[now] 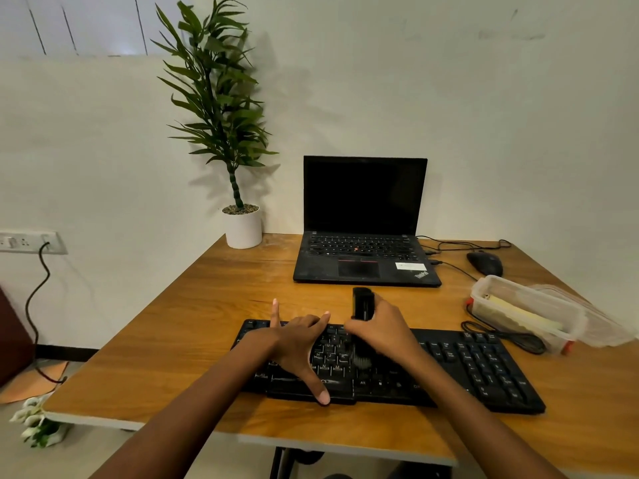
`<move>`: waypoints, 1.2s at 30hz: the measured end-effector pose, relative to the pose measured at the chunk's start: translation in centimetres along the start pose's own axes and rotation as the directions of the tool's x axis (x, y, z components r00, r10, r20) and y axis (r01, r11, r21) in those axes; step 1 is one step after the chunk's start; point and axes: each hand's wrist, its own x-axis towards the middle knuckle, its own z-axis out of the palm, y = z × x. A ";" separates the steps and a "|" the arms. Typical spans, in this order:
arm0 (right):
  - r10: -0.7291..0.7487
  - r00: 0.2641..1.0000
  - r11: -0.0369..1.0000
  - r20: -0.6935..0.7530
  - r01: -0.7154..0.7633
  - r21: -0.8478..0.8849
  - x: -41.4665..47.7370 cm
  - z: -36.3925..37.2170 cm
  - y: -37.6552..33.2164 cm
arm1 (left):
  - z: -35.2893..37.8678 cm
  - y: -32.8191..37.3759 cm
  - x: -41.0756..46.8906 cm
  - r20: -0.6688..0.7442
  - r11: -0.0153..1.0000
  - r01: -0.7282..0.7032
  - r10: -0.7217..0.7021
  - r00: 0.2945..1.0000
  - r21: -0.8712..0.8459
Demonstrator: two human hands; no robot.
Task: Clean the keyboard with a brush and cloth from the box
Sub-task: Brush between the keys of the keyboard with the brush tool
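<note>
A black keyboard lies across the near part of the wooden table. My left hand rests flat on its left half with fingers spread, the thumb at the front edge. My right hand is closed around a black brush; the handle sticks up behind the hand and the bristles touch the keys in the middle of the keyboard. At the right stands a clear plastic box with something pale inside; I cannot tell whether it is the cloth.
An open black laptop sits behind the keyboard, with a black mouse and cables to its right. The box's clear lid lies beside the box. A potted plant stands at the far left corner. The table's near edge is just below the keyboard.
</note>
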 end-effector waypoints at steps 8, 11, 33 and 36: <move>-0.173 0.981 0.984 -0.092 0.168 -0.064 -1.4 1.2 0.7 | 0.1 0.0 -0.1 -0.004 1.000 0.001 -0.001 1.000 -0.011; -0.123 0.992 0.992 -0.028 0.123 0.007 -4.1 1.7 0.4 | 0.0 0.0 -0.2 -0.003 1.000 0.003 -0.003 1.000 -0.007; -0.072 0.993 0.997 0.091 0.073 -0.010 -3.0 0.9 -0.5 | -0.1 0.1 -0.2 -0.006 1.000 -0.003 0.003 1.000 -0.022; -0.049 0.998 0.998 -0.032 0.048 -0.033 -0.3 0.6 0.0 | -0.1 0.2 -0.3 -0.007 1.000 0.007 -0.007 1.000 -0.005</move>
